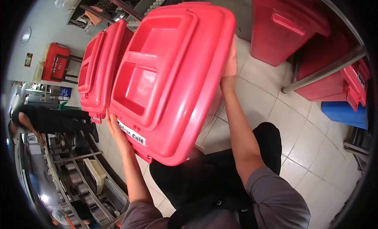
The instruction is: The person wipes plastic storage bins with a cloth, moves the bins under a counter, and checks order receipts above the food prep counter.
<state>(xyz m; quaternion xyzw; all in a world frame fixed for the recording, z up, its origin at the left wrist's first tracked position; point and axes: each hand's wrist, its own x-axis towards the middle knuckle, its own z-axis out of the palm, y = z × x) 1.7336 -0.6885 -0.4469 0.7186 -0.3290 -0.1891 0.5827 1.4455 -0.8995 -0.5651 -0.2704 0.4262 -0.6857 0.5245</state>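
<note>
A red lidded bin [204, 83] stands in front of me, with a white "Iodize Salt" label [132, 132] on its lid. My left hand [117, 132] rests along the lid's near left edge, fingers stretched out against it. On the bin's right side, my right hand [227, 82] is partly hidden by the lid's rim. It holds a pale pink cloth [232, 58] against the bin's side. Its fingertips are out of sight. A second red bin [96, 73] stands close to the left of the first, its lid shut too.
More red bins [277, 32] stand at the right, near a metal table leg [323, 71] and a blue container [344, 114]. At the left, a person in dark clothes [51, 119] stands by a counter with metal pots [82, 189]. White floor tiles [260, 99] lie around me.
</note>
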